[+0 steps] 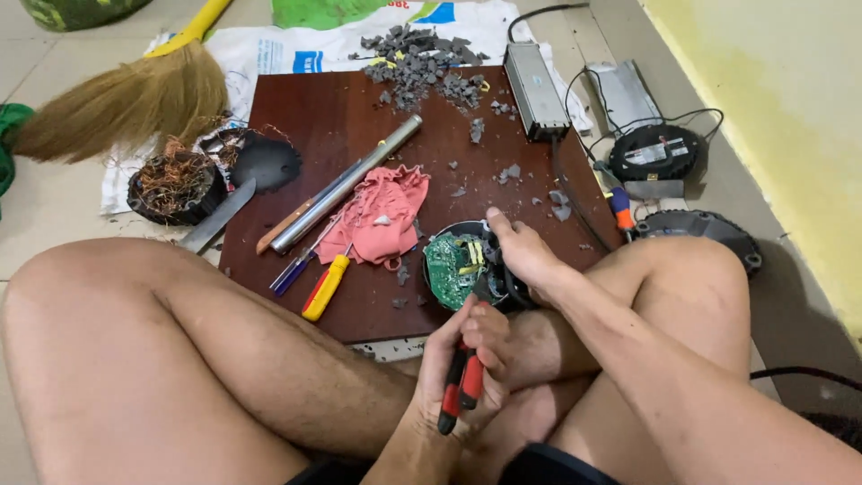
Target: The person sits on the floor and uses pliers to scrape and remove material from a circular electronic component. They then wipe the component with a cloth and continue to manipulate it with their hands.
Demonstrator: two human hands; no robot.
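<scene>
So I was sitting cross-legged on the floor with the wooden board (359, 117) as my table, yellow-handled screwdriver (325, 287) and pink rag (377, 220) off to the left. My left hand (462, 359) was clenched around the red-handled pliers (460, 382), nose at the green circuit board (453, 267). My right hand (521, 256) gripped the round black housing (503, 287) holding it. Felt like mid-prying; next needed a steady twist without cracking anything.
</scene>
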